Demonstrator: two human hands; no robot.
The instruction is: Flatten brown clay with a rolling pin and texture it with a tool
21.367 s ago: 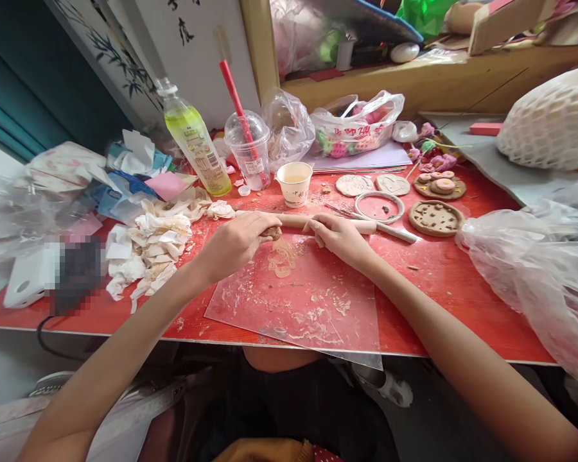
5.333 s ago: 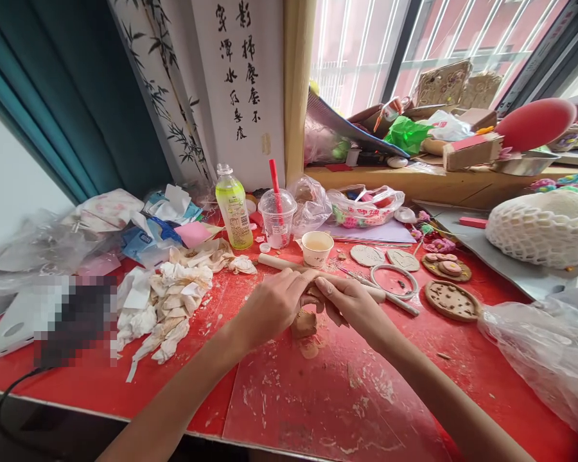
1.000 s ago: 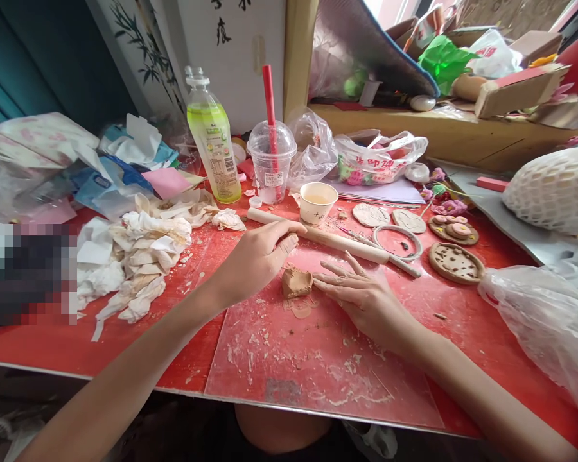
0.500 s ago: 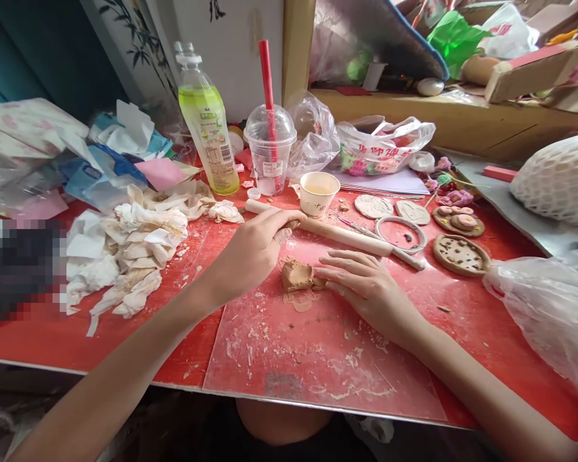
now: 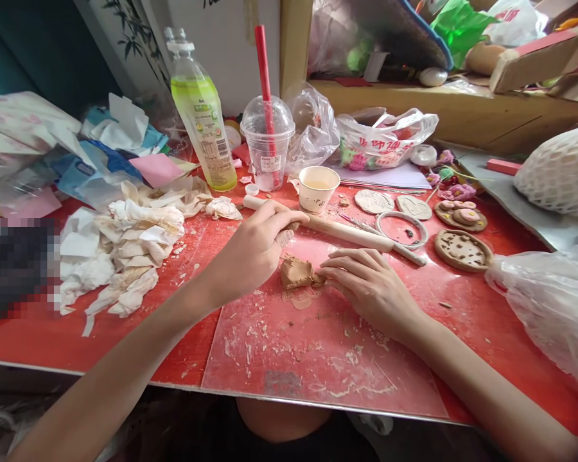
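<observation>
We read red Chinese characters on plastic bag (image 5: 388,142), middle one looking like 师; creased neighbours we cannot settle. Bottle (image 5: 203,119) of green drink: label with barcode (image 5: 221,146), print too small for us. Domed cup (image 5: 255,154): sticker (image 5: 270,163), black print illegible. Paper cup (image 5: 316,194): dark characters, unclear to us. White bag (image 5: 517,24), upper right: red print, blurred. Scroll (image 5: 226,48): brush stroke, cut by top edge. Blue packet (image 5: 87,174): white lettering, unreadable.
</observation>
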